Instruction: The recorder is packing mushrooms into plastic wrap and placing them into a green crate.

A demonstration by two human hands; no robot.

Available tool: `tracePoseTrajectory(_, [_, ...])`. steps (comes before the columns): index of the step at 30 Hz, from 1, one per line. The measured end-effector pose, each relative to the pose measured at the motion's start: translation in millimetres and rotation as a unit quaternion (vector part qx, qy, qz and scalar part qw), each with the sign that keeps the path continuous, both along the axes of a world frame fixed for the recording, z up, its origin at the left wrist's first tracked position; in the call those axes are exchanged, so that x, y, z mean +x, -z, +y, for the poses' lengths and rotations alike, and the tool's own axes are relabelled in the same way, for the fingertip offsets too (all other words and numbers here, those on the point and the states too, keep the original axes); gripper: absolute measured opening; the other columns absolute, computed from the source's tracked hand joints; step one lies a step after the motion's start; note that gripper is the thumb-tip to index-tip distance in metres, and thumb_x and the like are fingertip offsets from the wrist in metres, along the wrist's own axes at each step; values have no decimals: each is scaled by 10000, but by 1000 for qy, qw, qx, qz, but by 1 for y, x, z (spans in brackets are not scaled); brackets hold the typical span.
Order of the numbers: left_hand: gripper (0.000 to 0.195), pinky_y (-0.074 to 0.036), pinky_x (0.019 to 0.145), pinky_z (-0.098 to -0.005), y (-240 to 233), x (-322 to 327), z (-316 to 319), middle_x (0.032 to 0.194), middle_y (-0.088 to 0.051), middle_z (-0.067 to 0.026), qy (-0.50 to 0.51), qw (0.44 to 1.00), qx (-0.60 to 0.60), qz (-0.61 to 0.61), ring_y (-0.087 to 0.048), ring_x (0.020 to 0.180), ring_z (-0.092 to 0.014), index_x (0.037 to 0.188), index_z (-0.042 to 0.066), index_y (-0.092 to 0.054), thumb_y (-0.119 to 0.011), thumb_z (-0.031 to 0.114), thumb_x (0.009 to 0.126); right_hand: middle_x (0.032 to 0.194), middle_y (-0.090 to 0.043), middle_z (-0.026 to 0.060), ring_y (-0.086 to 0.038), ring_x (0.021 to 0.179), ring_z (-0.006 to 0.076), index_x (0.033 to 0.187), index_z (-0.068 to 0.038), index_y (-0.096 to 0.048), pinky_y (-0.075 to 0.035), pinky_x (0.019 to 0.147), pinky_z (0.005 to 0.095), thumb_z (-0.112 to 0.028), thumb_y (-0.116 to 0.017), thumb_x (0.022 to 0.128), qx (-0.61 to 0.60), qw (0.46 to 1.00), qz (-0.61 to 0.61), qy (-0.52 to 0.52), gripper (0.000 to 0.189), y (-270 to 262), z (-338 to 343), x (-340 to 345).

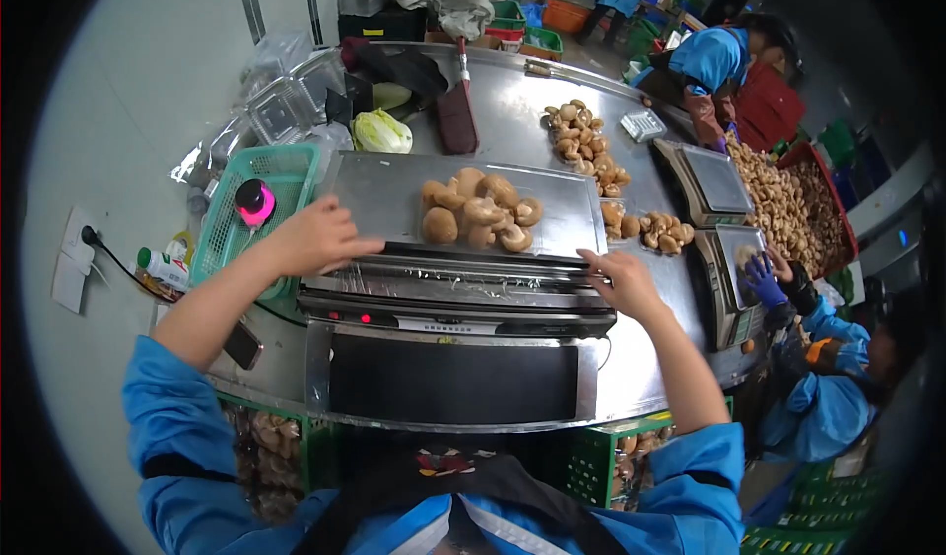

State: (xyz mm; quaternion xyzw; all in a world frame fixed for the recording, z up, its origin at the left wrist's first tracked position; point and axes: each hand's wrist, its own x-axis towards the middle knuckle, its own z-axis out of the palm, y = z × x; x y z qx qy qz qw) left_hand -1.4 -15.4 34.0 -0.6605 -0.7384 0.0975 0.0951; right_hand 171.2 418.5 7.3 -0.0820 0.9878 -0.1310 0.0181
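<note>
My left hand (318,238) is at the left end of the film-wrapping machine (443,318), its index finger stretched along the dark bar. At the right end, my right hand (624,278) has thumb and fingers bent close to the same bar. Clear film (458,283) glints along the slot between my hands; whether either hand pinches its edge cannot be made out. Beyond the bar, a group of brown shiitake mushrooms (484,211) lies on the machine's metal plate (377,185). A black heating plate (451,381) forms the machine's near part.
To the left stand a teal plastic basket (318,159) and clear plastic trays (281,115). A napa cabbage (382,132) lies behind. Packed mushrooms (580,141) and two weighing scales (709,178) are to the right. Two co-workers (820,414) (709,60) handle mushrooms by a heap (776,193).
</note>
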Motion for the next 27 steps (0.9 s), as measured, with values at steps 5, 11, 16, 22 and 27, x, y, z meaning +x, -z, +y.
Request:
tracePoseTrajectory(5, [462,-351,698,-274,30,-17,5,624,-457,46,105,994,-5,-5,-492,631,-113,1204,233,-460,-536,183,751,681,-507,15,-540,643,193,1139,-223,-527,-445,585,320,-254,-586,757,112,956,100,-253,388,23,-19,-26])
tracePoseTrajectory(11, [332,-345,592,-260,45,-22,-8,609,-450,59,150,988,13,-21,-468,545,-102,1074,211,-546,-474,141,757,610,-488,-18,-523,571,158,998,-170,-595,-437,505,293,-229,-600,741,91,940,157,-288,263,24,-33,-42])
tracePoseTrajectory(16, [63,-441,534,-332,67,16,3,567,-510,-25,-171,872,361,-284,-537,540,-202,750,99,-585,-603,148,715,560,-551,105,-563,502,237,829,-49,-494,-432,481,339,-149,-514,837,-132,984,112,32,103,36,-43,-4])
tracePoseTrajectory(22, [152,-459,753,-359,-26,-54,108,795,-587,-116,-136,461,685,-547,-582,784,-218,887,47,-463,-448,199,884,771,-625,146,-598,720,214,909,-20,-477,-478,695,336,-195,-321,914,-670,620,357,199,234,-75,-29,-119])
tracePoseTrajectory(27, [176,-400,832,-342,113,-101,143,1049,-580,-108,-185,890,356,-218,-541,967,-176,952,49,-515,-423,175,870,1031,-559,158,-558,897,286,1037,-49,-545,-435,794,372,-211,-450,874,-217,966,138,-37,249,71,-20,-190])
